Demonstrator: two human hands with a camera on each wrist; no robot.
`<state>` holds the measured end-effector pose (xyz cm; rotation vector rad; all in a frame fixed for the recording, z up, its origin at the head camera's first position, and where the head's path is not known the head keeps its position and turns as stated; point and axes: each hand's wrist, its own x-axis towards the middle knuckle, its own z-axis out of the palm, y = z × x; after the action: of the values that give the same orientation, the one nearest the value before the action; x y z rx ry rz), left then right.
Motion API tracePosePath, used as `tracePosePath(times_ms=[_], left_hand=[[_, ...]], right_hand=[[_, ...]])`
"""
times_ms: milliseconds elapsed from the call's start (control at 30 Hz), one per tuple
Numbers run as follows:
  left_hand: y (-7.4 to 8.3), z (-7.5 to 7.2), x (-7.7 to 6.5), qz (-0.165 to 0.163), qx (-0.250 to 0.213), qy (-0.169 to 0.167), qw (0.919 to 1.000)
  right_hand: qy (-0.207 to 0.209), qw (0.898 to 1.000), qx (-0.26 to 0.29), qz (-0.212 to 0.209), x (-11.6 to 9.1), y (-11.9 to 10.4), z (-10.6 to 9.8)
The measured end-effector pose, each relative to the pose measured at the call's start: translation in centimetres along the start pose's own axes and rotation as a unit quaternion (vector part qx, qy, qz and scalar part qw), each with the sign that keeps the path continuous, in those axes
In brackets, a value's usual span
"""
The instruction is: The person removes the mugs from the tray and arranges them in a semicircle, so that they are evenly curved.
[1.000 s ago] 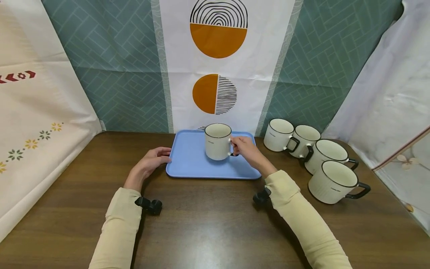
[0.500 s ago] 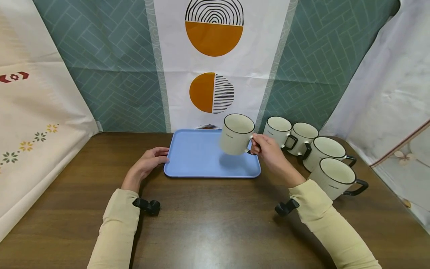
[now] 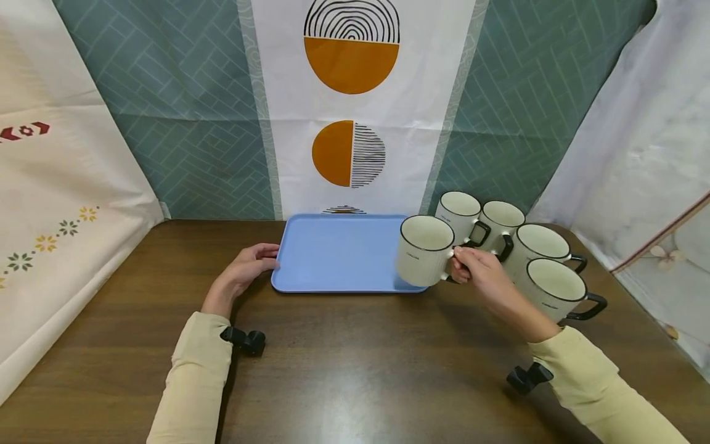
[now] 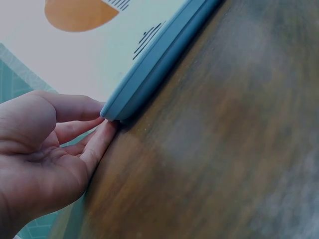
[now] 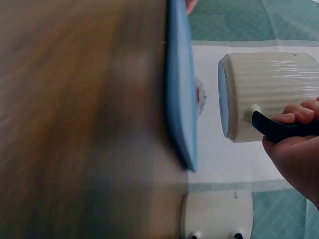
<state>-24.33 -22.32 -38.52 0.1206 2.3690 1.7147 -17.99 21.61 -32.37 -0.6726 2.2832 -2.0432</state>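
Observation:
My right hand (image 3: 482, 271) grips the black handle (image 5: 279, 128) of a cream mug with a dark rim (image 3: 424, 258). That mug is held upright, clear above the right end of the blue tray (image 3: 338, 253); the right wrist view shows a gap between its base and the tray. At the tray's left edge is my left hand (image 3: 244, 271). In the left wrist view its thumb (image 4: 82, 107) lies on the rim and a finger (image 4: 102, 142) reaches under it, pinching the edge. Nothing stands on the tray.
Several matching mugs stand close together on the right of the brown wooden table (image 3: 344, 370), among them a front mug (image 3: 546, 302) and a back mug (image 3: 452, 225). A patterned cloth (image 3: 222, 123) hangs right behind the table.
My right hand has lifted the mug off the middle of the tray and carried it rightward, then closer to me over the right end. The left hand stays at the tray edge.

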Motion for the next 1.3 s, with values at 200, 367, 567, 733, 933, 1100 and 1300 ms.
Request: tracePosePath(times_ms=[200, 367, 567, 733, 933, 1100, 1300], left_hand=[[-0.1, 0.0, 0.0, -0.001, -0.004, 0.002, 1.0000], [-0.3, -0.1, 0.2, 0.009, -0.011, -0.002, 0.9999], [-0.3, -0.2, 0.2, 0.009, -0.010, -0.003, 0.9999], [-0.3, -0.3, 0.2, 0.007, -0.009, -0.001, 0.9999], [-0.4, 0.0, 0.3, 0.006, -0.008, -0.005, 0.9999], [-0.3, 0.1, 0.5, 0.004, -0.011, -0.006, 0.9999], [-0.3, -0.2, 0.2, 0.005, -0.007, -0.004, 1.0000]], right_hand=[[-0.021, 1.000, -0.016, 0.017, -1.7, 0.4, -1.9], [-0.046, 0.999, 0.016, 0.009, -3.0, 0.6, -3.7], [-0.074, 0.996, 0.051, -0.001, -4.4, 1.1, -4.9], [-0.106, 0.994, 0.038, 0.005, -5.6, 1.7, -6.0], [-0.172, 0.985, 0.025, 0.009, -6.9, 2.4, -7.8], [-0.257, 0.965, 0.043, 0.025, -7.7, 2.7, -9.6], [-0.296, 0.953, 0.041, 0.051, -8.4, 2.7, -10.7]])
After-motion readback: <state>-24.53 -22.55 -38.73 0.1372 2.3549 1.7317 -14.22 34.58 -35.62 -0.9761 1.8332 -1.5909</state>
